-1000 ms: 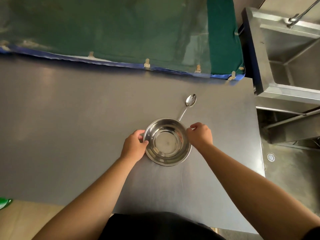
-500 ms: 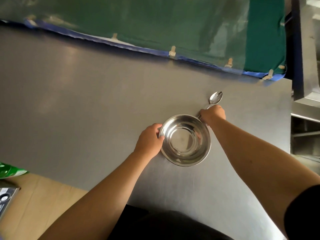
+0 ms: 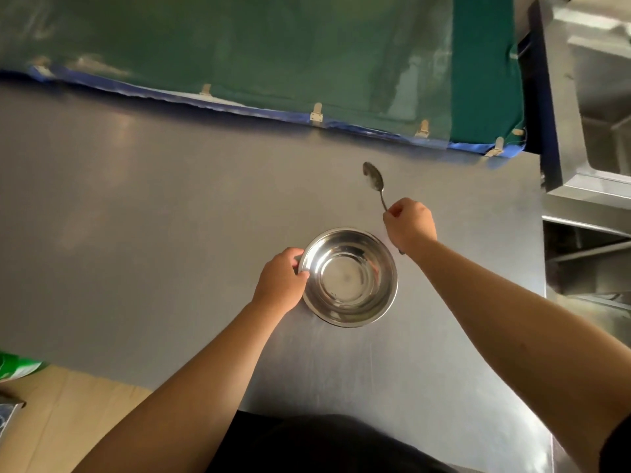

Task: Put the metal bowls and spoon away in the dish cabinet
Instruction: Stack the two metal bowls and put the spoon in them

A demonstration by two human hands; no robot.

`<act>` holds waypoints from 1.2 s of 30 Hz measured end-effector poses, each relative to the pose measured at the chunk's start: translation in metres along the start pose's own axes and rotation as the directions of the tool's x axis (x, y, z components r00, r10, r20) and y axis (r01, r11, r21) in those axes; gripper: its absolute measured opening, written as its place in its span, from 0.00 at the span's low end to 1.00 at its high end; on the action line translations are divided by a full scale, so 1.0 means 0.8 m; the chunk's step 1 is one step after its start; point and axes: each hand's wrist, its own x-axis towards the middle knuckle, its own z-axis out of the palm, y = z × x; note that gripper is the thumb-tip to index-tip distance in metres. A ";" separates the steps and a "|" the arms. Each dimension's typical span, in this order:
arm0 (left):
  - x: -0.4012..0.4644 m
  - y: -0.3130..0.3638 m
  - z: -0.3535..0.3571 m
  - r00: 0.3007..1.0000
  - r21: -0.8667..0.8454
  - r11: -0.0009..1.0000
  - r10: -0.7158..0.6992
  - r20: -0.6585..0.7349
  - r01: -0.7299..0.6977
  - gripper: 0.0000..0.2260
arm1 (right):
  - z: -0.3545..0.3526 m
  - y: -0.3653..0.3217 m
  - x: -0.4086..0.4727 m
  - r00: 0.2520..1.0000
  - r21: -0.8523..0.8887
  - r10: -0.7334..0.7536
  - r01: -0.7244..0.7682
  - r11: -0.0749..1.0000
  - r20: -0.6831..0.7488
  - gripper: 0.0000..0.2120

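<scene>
Near: steel table (image 3: 136,206), w/ metal bowl (image 3: 350,277) upright at centre, mouth up. Left hand (image 3: 281,285) clamped on bowl's left rim. Just right of bowl: right hand (image 3: 409,223) fisted round spoon (image 3: 375,181) handle, lifted; long axis tilted, spoon head pointing away and slightly left. Far: green cloth (image 3: 273,46) along table's back edge; steel sink unit (image 3: 580,97) at right.

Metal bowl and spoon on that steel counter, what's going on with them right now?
A person stands at the steel counter. The left hand grips the rim of the metal bowl, which sits upright on the counter. The right hand holds the spoon by its handle, its head pointing away toward the green cloth. No dish cabinet is clearly in view, so nothing is put away yet.
</scene>
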 end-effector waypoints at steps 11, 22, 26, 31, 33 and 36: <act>0.007 -0.003 -0.001 0.998 -0.071 0.997 -0.034 0.052 0.038 0.17 | 0.014 0.052 -0.113 0.975 -0.122 -0.199 0.210 0.970 0.102 0.09; 0.004 -0.003 -0.002 0.997 -0.077 0.997 -0.018 0.075 0.024 0.19 | 0.047 0.077 -0.144 0.978 -0.198 -0.122 0.155 0.968 0.169 0.07; 0.003 -0.001 -0.002 0.997 -0.054 0.999 -0.003 0.076 0.007 0.19 | 0.054 0.080 -0.148 0.980 -0.205 -0.136 0.164 0.965 0.147 0.07; -0.001 0.003 -0.003 0.997 -0.006 1.000 0.025 0.068 -0.025 0.18 | 0.057 0.076 -0.150 0.971 -0.282 -0.203 0.232 0.931 0.129 0.09; -0.002 0.005 -0.004 0.998 0.003 0.999 0.037 0.058 -0.037 0.17 | 0.056 0.073 -0.151 0.964 -0.319 -0.226 0.261 0.911 0.144 0.10; -0.004 0.007 -0.004 0.997 0.016 0.999 0.051 0.050 -0.051 0.16 | 0.054 0.071 -0.149 0.961 -0.333 -0.228 0.270 0.904 0.158 0.11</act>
